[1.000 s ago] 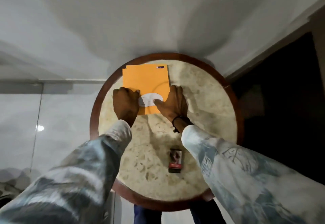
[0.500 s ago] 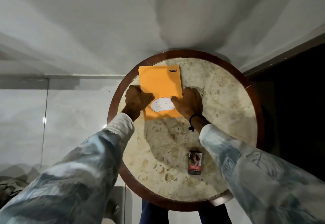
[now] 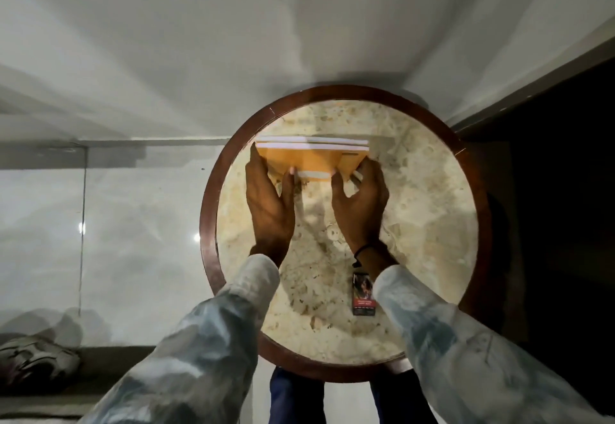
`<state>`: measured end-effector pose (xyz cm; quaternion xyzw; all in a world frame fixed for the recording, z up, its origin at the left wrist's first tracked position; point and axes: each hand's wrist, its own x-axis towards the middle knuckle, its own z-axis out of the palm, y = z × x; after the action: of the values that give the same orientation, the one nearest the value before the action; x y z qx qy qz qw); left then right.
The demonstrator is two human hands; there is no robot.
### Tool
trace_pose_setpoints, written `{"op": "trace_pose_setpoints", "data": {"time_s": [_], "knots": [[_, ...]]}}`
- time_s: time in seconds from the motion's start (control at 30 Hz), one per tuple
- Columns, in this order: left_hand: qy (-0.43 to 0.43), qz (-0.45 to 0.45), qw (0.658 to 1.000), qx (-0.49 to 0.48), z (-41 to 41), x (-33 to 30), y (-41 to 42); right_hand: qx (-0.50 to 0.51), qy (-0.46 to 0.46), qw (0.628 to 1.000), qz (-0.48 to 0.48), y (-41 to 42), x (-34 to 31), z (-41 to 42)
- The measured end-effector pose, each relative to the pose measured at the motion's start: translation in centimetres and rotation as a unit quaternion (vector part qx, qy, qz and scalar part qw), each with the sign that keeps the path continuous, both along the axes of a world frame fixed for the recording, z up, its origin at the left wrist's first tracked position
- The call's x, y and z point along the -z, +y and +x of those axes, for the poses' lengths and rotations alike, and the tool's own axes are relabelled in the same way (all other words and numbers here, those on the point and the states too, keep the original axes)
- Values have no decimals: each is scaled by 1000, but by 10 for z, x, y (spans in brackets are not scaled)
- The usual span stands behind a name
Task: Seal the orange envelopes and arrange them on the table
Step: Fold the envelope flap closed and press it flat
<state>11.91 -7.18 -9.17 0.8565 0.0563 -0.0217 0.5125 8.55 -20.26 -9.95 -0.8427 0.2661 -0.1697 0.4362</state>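
An orange envelope [image 3: 309,159] is tipped up on edge over the far part of the round marble table [image 3: 416,210], so I see it almost edge-on. White paper edges show along its top and at its lower rim. My left hand [image 3: 269,204] grips its left side and my right hand [image 3: 361,207] grips its right side, thumbs on the near face. Whether more than one envelope is in the stack I cannot tell.
A small dark red-and-black box [image 3: 363,294] lies on the table near my right wrist. The table has a brown wooden rim [image 3: 208,224]. A white wall rises behind, a dark opening lies to the right, and a shoe [image 3: 36,357] sits on the floor at lower left.
The envelope lay flat with both hands pressing it; now both hands have lifted it and tilted it up on edge. The camera view has shifted left, so the table sits further right.
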Motion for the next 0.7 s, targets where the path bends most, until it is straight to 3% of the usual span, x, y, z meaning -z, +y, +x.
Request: {"op": "trace_pose_setpoints", "data": {"time_s": [0.13,0.2,0.3,0.47,0.6,0.7], "knots": [[-2,28,1000,0,12,7,9,-17,36,999,17,-3,-6,7],[8,59,998,11,24,11,11,-23,108,993,32,-9,-9,19],[107,112,988,6,37,17,7,-33,225,972,68,-17,-5,35],[192,181,964,18,50,32,5,-50,315,947,31,-19,13,57],[186,264,946,35,49,30,-1,-34,311,949,31,-26,20,56],[113,351,927,73,38,25,-12,-2,277,960,30,-37,6,33]]}}
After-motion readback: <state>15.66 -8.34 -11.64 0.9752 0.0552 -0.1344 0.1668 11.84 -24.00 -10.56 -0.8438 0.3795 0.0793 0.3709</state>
